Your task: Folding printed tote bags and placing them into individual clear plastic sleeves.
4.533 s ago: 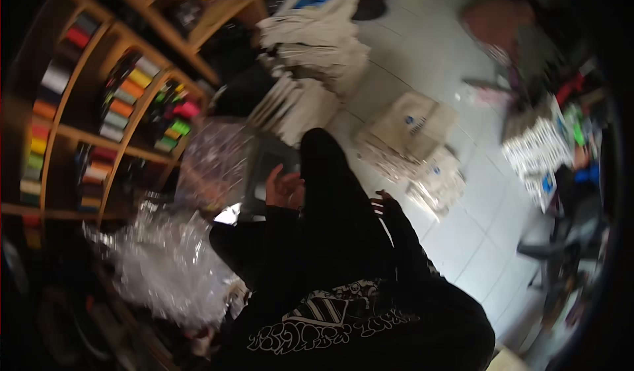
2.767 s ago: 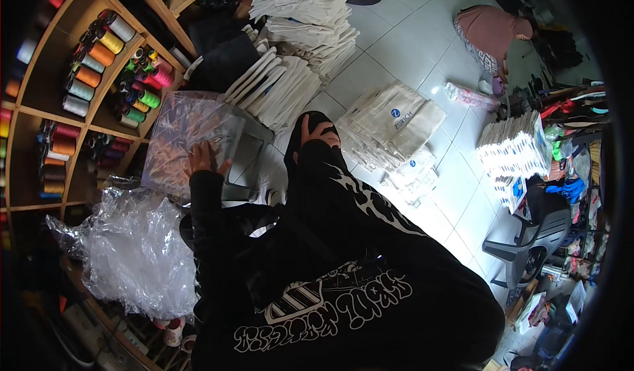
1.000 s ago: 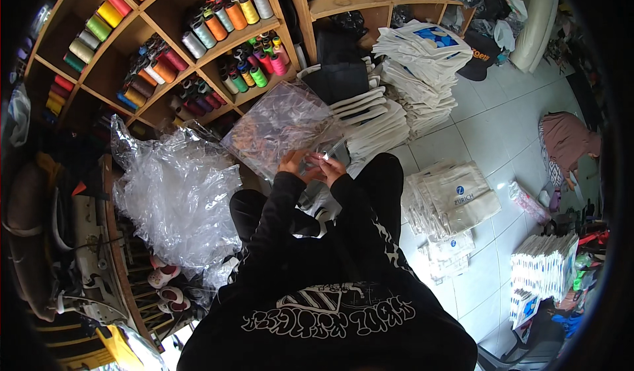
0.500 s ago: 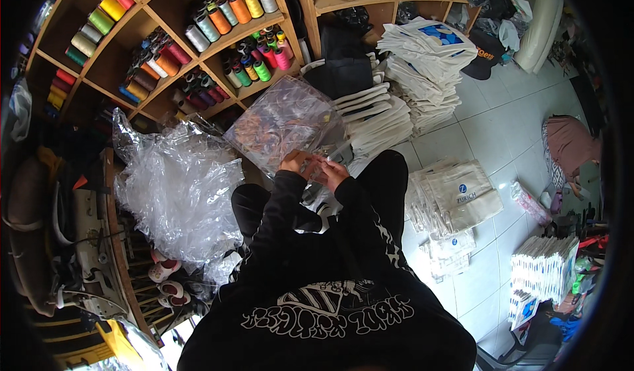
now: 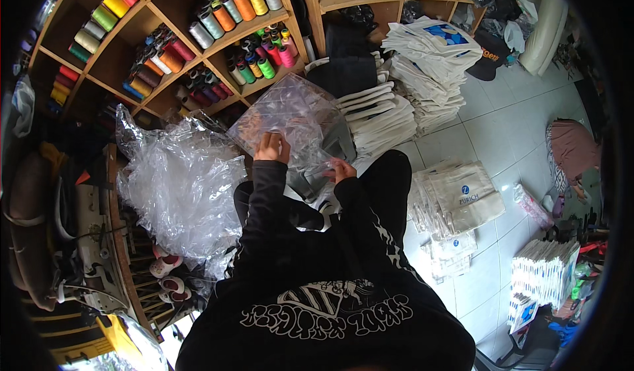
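Observation:
A large clear plastic bag [image 5: 300,103] is spread in front of my knees, wrinkled and shiny. My right hand [image 5: 340,171] pinches its near right edge, where the film looks pinkish. Farther forward and to the left, my left hand [image 5: 272,148] rests over the film with its fingers curled down; what lies under those fingertips is hidden. A grey, flat-sided object [image 5: 338,140] shows beside and through the plastic. On my left lies a big heap of loose clear plastic [image 5: 181,189].
Wooden shelves [image 5: 198,54] with thread cones stand ahead. Piles of cream cloth bags [image 5: 386,117] and black cloth [image 5: 340,67] sit ahead right. More cream bags [image 5: 462,196] lie on the tiled floor at right, near a stack of white printed items [image 5: 545,269]. A sewing machine [image 5: 96,252] is at left.
My hands were close together on the plastic and are now apart. The left one has moved forward and left, the right one slightly right. The film looks more spread out, uncovering the grey object.

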`<state>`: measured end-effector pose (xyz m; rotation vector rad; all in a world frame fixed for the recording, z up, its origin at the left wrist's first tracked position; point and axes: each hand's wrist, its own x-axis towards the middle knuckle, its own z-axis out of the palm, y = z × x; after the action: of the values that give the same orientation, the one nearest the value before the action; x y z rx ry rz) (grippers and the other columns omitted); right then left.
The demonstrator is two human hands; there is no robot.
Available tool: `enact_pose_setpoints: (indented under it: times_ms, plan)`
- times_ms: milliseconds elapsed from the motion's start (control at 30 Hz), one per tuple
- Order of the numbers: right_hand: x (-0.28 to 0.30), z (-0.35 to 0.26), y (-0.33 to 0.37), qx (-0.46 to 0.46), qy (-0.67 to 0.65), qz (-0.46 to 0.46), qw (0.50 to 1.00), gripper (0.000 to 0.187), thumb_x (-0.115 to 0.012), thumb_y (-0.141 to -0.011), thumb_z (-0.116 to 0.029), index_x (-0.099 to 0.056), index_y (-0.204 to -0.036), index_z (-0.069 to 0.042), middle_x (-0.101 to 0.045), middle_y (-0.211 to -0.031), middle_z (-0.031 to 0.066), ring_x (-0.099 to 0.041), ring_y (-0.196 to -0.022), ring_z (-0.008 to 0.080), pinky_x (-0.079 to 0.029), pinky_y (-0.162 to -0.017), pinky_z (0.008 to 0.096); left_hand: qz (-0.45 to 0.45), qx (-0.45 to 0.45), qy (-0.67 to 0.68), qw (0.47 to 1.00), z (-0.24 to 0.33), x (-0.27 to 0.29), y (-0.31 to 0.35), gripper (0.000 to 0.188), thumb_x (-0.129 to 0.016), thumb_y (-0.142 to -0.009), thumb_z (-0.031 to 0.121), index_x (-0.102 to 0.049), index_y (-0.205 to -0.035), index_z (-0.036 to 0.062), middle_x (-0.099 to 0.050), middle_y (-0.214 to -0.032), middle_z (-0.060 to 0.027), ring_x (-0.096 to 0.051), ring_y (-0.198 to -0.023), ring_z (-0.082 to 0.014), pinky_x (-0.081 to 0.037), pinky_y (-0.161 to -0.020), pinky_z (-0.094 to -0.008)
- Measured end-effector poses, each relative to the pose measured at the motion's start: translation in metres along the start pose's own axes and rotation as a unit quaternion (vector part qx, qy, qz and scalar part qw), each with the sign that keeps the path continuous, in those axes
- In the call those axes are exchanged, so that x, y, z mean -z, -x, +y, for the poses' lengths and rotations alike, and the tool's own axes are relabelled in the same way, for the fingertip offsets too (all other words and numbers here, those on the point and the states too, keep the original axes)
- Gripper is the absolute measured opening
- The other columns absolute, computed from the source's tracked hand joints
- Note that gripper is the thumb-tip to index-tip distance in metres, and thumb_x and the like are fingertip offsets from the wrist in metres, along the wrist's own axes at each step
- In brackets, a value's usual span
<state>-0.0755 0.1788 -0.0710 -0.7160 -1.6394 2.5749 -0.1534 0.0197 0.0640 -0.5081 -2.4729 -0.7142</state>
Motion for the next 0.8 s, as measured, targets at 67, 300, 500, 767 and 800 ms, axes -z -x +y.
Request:
enact_pose_setpoints:
  times_ms: [67, 300, 500, 767, 800]
  plan:
    - [0.005, 0.002, 0.000, -0.007, 0.000, 0.001, 1.000, 0.029, -0.040, -0.092, -0.022, -0.048, -0.112, -0.003, -0.058, -0.110, 0.0103, -0.064, -0.063, 0.0202, -0.043, -0.045, 0.0215, 0.079, -0.004, -0.012, 0.997, -0.003, 0.008, -0.008, 0.007, -0.061, -0.068, 0.004, -0.055, -0.073, 0.0056, -0.053, -0.070, -0.0082, -0.057, -0.058, -0.0235, -0.046, -0.052, -0.0327]
    - [-0.026, -0.051, 0.037, 0.394, 0.319, 0.276, 0.816, 0.030, -0.062, -0.076, -0.015, -0.053, -0.100, -0.001, -0.056, -0.088, 0.0121, -0.054, -0.073, 0.0264, -0.043, -0.065, 0.0330, 0.057, -0.019, 0.038, 0.997, 0.012, 0.021, -0.006, 0.009, -0.060, -0.070, 0.003, -0.055, -0.076, 0.0055, -0.055, -0.074, -0.0089, -0.059, -0.063, -0.0250, -0.047, -0.053, -0.0335]
    - [-0.049, -0.138, 0.077, 0.572, 0.364, 0.012, 0.735, 0.031, -0.062, -0.068, -0.005, -0.054, -0.098, -0.001, -0.052, -0.090, 0.0159, -0.051, -0.083, 0.0311, -0.042, -0.071, 0.0353, 0.026, -0.045, 0.059, 0.997, 0.041, 0.023, -0.003, 0.009, -0.058, -0.073, 0.004, -0.054, -0.081, 0.0062, -0.055, -0.081, -0.0097, -0.058, -0.069, -0.0304, -0.048, -0.058, -0.0363]
    - [-0.062, -0.083, 0.020, 0.449, 0.487, -0.128, 0.738, 0.034, -0.051, -0.071, 0.002, -0.050, -0.105, 0.000, -0.052, -0.102, 0.0202, -0.051, -0.091, 0.0363, -0.042, -0.077, 0.0423, -0.008, -0.143, 0.077, 0.987, 0.053, 0.024, 0.002, 0.015, -0.056, -0.072, 0.000, -0.056, -0.086, 0.0032, -0.056, -0.084, -0.0110, -0.057, -0.074, -0.0292, -0.047, -0.063, -0.0341]
    - [-0.068, -0.083, 0.013, 0.502, 0.508, -0.057, 0.698, 0.034, -0.050, -0.073, -0.004, -0.050, -0.108, -0.001, -0.050, -0.107, 0.0201, -0.052, -0.094, 0.0333, -0.043, -0.079, 0.0405, -0.020, -0.175, 0.057, 0.983, 0.054, 0.026, 0.004, 0.017, -0.057, -0.069, 0.000, -0.056, -0.086, 0.0033, -0.056, -0.085, -0.0110, -0.057, -0.075, -0.0294, -0.047, -0.064, -0.0346]
